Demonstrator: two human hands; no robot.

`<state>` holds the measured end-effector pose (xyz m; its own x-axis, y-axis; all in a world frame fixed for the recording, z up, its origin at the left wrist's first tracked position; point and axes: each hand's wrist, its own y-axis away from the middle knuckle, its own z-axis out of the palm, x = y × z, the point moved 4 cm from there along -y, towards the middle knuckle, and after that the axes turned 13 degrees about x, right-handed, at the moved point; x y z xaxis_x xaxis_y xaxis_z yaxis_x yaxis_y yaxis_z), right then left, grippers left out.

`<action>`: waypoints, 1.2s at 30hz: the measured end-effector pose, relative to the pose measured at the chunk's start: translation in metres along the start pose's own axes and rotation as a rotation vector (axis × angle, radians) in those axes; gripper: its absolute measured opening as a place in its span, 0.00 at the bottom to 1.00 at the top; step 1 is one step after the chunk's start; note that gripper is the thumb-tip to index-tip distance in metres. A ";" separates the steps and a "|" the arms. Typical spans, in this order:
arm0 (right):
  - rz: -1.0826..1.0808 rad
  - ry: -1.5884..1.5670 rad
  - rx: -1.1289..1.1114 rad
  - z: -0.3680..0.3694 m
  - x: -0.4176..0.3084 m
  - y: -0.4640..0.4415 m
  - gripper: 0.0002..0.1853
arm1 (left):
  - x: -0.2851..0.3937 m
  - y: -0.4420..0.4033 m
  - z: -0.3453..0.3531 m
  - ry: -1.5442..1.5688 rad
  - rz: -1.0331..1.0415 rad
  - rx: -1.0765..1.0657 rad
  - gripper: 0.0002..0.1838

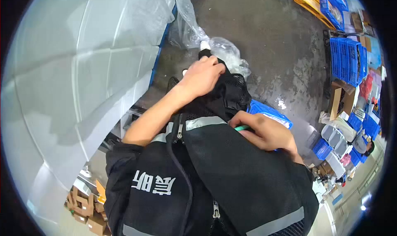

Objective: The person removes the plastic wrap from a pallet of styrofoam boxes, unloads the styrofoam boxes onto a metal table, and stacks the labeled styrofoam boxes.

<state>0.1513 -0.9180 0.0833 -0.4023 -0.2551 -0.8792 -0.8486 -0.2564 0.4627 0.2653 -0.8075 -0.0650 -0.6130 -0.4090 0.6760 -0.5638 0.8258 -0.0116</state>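
Note:
My left hand (202, 75) reaches forward over my dark clothing, fingers curled down against black cloth (217, 93). What those fingers hold, if anything, is hidden beneath them. Close to the hem of my black jacket (244, 170), my right hand (266, 132) is closed around a thin green object (242, 128). Only a short end of it shows between thumb and fingers, so its kind is unclear. Grey reflective bands, a zipper (216, 210) and white lettering mark the jacket. Black mesh fabric (236, 89) hangs between the two hands.
Large white wrapped stacks (82, 70) rise close on my left. Crumpled clear plastic film (229, 56) lies on the wet grey floor (264, 25) ahead. Blue crates (347, 60), a yellow pallet (310, 2) and cardboard boxes (337, 99) stand to the right. A person (366, 147) is far right.

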 end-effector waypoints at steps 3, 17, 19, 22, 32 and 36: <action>0.082 0.021 0.035 -0.022 0.018 -0.018 0.11 | 0.024 -0.025 -0.026 0.312 -0.088 -0.193 0.14; 0.066 0.407 0.071 -0.228 0.069 -0.117 0.11 | 0.022 -0.250 -0.021 0.144 -0.024 -0.363 0.08; 0.167 0.212 -0.104 -0.256 0.068 -0.129 0.10 | 0.019 -0.272 -0.006 0.140 0.034 -0.420 0.07; 0.166 0.459 -0.102 -0.281 0.044 -0.132 0.10 | 0.017 -0.295 -0.013 0.363 0.003 -0.480 0.07; -0.053 0.602 0.184 -0.353 0.030 -0.203 0.11 | -0.035 -0.416 -0.041 0.429 -0.196 -0.223 0.13; -0.236 0.676 0.143 -0.392 0.037 -0.246 0.10 | -0.047 -0.465 -0.052 0.382 -0.017 -0.109 0.14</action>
<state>0.4801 -1.2302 -0.0190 0.0570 -0.7399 -0.6703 -0.9419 -0.2625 0.2097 0.5848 -1.1520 -0.0528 -0.3427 -0.2662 0.9009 -0.4978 0.8647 0.0661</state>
